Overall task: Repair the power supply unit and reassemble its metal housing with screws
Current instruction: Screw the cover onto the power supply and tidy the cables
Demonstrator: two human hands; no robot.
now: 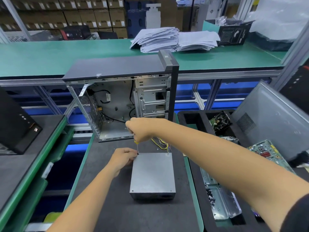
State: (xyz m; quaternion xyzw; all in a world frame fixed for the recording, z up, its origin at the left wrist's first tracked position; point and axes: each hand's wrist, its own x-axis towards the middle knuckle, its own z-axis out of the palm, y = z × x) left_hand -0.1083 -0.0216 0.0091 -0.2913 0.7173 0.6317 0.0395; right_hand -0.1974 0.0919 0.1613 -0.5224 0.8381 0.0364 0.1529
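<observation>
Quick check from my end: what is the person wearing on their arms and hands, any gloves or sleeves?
No gloves: the left hand and right hand are bare, as are both forearms. A dark sleeve shows on the right upper arm at the frame's edge. No watch, rings or wrist strap are visible.

Power supply housing (pixel 153 173): plain matt grey metal, small dark screw heads at the near corners
Mat under it (pixel 107 206): dark charcoal, green edging
Screwdriver (pixel 136 144): yellow handle, thin silver shaft
Wire bundle (pixel 161 144): mostly yellow
Computer case (pixel 117 104): dark grey top panel, bare silver interior, perforated mesh pattern on left wall, black cables inside
Bench behind (pixel 58 54): teal-green surface, aluminium frame
Paper stacks (pixel 173 39): white-grey
Circuit board (pixel 265 153): green, red patches
Side panel (pixel 274 121): grey, dotted vent patch
Screw tray (pixel 224 203): clear plastic, black screws
</observation>
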